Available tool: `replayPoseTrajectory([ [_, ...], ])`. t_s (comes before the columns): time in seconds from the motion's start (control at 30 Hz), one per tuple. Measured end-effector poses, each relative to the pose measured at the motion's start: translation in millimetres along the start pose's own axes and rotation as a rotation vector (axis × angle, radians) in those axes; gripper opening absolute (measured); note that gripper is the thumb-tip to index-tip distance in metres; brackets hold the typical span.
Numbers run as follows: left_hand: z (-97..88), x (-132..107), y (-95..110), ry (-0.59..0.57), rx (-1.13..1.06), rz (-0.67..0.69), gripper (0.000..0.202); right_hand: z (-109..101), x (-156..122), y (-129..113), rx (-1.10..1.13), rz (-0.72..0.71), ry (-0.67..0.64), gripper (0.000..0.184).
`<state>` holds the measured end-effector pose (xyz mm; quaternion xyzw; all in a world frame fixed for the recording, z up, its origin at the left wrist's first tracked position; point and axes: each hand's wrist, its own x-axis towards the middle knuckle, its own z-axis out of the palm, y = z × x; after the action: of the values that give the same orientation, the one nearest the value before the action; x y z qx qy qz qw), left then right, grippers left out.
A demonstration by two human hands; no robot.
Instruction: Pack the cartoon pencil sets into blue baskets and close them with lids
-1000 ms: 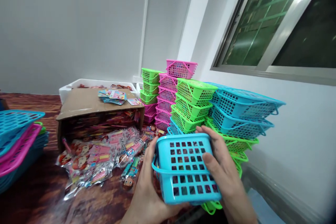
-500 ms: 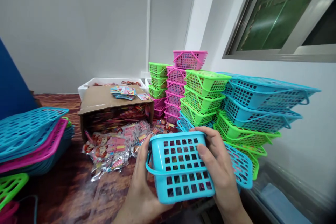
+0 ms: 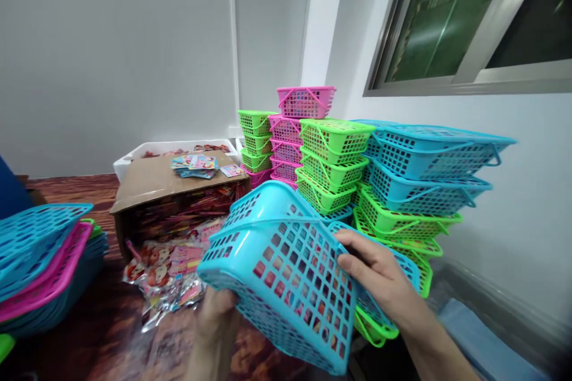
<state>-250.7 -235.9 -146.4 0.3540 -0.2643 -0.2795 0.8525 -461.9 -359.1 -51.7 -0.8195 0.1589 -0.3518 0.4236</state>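
Blue basket (image 3: 286, 277) is tipped in front of the stacked baskets (image 3: 333, 174), right hand (image 3: 373, 274) grasping its edge, probably to steady that tilt (left hand's (image 3: 218, 309) blurred underneath, can't tell its grip).

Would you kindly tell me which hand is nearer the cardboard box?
Left. The left hand is in front of the cardboard box; the right hand is farther right, gripping the tilted blue basket.

The held basket (image 3: 295, 277) is light blue, with a grid of square holes. The table (image 3: 80, 187) is streaked reddish brown; near its left edge, one stack (image 3: 44, 289) mixes blue, pink and green.
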Motion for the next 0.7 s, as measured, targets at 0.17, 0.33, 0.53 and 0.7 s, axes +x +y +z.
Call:
replayPoseTrajectory([
  [0.17,54.9,21,-38,-0.179,-0.164,-0.230,0.053,-48,-12,-22,-0.406,-0.149,0.361,0.019],
  [0.33,122.6,37,-66,-0.402,-0.152,-0.528,0.046,-107,-6,-11,-1.025,-0.361,0.486,0.019],
  [0.53,130.7,62,-94,-0.461,0.081,-0.764,0.040,-113,-25,39,-1.354,-0.662,0.314,0.021],
  [0.7,121.7,70,-97,-0.496,0.506,-0.586,0.056,-90,-43,51,-1.180,-0.613,0.203,0.028],
])
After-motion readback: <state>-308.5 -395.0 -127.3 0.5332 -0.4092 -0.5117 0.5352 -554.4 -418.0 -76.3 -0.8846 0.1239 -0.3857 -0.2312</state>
